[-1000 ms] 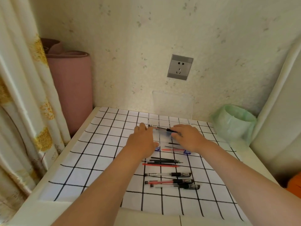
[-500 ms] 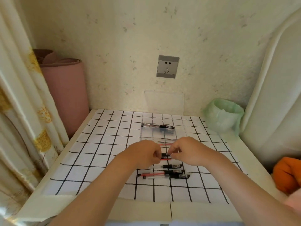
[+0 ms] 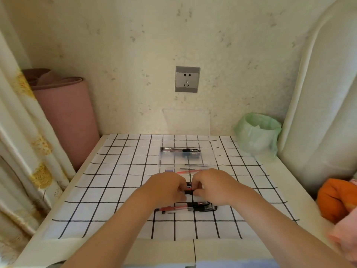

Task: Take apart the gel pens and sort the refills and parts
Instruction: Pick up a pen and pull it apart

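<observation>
Head view: black-capped gel pen point(image 3: 189, 191) between fingers point(image 3: 181, 187).

Head-worn view, forward and down

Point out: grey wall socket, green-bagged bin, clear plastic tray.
grey wall socket point(image 3: 187, 79), head view, middle of the faceplate.
green-bagged bin point(image 3: 257, 134), head view, front of the bag.
clear plastic tray point(image 3: 207, 151), head view, bare right part.

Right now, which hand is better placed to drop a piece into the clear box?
Probably the right hand. Both hands grip one pen, but the clear box sits behind and slightly right, so it is nearer than the left hand.
</observation>
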Available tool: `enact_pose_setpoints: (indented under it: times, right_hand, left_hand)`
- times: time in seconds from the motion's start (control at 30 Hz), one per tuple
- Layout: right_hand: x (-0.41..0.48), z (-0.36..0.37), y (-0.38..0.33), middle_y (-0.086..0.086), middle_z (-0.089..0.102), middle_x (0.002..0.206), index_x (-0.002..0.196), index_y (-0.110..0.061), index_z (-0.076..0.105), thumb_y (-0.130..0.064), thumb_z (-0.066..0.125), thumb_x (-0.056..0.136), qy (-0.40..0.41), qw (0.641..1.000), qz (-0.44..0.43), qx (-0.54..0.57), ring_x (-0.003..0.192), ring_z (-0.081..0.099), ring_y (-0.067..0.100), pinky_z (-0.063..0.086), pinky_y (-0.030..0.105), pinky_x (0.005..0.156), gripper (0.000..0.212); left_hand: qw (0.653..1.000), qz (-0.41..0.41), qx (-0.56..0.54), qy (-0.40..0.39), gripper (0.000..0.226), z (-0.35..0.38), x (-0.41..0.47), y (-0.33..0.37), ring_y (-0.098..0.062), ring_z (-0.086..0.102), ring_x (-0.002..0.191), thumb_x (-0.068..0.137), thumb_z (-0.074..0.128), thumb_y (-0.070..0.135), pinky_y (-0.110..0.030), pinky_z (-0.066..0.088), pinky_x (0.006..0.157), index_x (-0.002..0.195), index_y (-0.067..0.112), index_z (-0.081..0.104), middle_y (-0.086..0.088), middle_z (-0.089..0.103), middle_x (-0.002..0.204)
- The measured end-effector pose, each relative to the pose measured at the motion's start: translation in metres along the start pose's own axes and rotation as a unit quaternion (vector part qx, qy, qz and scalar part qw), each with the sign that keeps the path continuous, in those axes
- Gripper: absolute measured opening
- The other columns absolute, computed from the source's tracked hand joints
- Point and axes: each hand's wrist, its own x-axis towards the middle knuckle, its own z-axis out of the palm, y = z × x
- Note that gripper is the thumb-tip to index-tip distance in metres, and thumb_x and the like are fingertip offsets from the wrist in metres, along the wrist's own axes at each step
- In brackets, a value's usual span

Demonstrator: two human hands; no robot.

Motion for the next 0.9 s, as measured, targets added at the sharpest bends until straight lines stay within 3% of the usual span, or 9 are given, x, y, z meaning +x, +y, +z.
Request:
enact_pose_setpoints:
  times: [0.2,0.37,0.6,0.73,0.9]
  right_hand:
    - [-0.001,0.001,0.000,-0.011,0.055,0.084,0.111,-0.027,0.058,-0.036,0.046,0.099,0.031,0.999,-0.022,0.025,0.077,0.051,0.012,0.040,0.030,0.064,0.019]
    - [0.001,0.005,-0.005,-0.002,0.060,0.084,0.096,-0.016,0.063,-0.034,0.038,0.104,-0.014,0.998,-0.039,0.052,0.074,0.055,0.015,0.045,0.034,0.067,0.031]
    - [0.000,0.003,-0.014,-0.002,0.057,0.085,0.099,-0.015,0.060,-0.035,0.034,0.105,-0.006,0.999,-0.033,0.017,0.076,0.050,0.016,0.034,0.031,0.063,0.033]
    - [-0.002,0.007,-0.020,0.001,0.058,0.083,0.097,-0.014,0.060,-0.034,0.035,0.105,-0.020,0.998,-0.042,0.035,0.075,0.051,0.018,0.036,0.031,0.064,0.033]
    - [-0.003,0.008,-0.020,-0.004,0.058,0.078,0.099,-0.017,0.062,-0.038,0.039,0.103,-0.004,0.996,-0.046,0.079,0.073,0.053,0.015,0.040,0.030,0.064,0.032]
  left_hand:
    - [0.998,0.015,-0.052,0.026,0.015,-0.006,0.004,-0.007,-0.012,0.058,0.085,0.095,0.058,0.035,-0.029,0.049,0.076,0.103,0.026,0.067,0.007,0.062,0.095]
    - [0.994,0.032,-0.102,0.006,0.015,-0.008,0.004,-0.010,-0.005,0.047,0.067,0.095,0.060,0.035,-0.020,0.037,0.060,0.097,0.022,0.066,0.012,0.053,0.077]
    - [0.989,0.037,-0.144,-0.012,0.019,-0.014,0.000,-0.015,-0.005,0.047,0.065,0.093,0.062,0.036,-0.021,0.040,0.063,0.075,0.034,0.057,0.011,0.052,0.072]
    - [0.981,0.019,-0.183,-0.065,0.016,-0.018,-0.004,-0.020,-0.008,0.054,0.064,0.092,0.064,0.030,-0.028,0.050,0.067,0.076,0.032,0.062,0.008,0.059,0.073]
    - [0.979,0.010,-0.186,-0.077,0.012,-0.021,-0.006,-0.022,-0.010,0.055,0.064,0.091,0.065,0.030,-0.030,0.053,0.068,0.079,0.031,0.066,0.008,0.061,0.071]
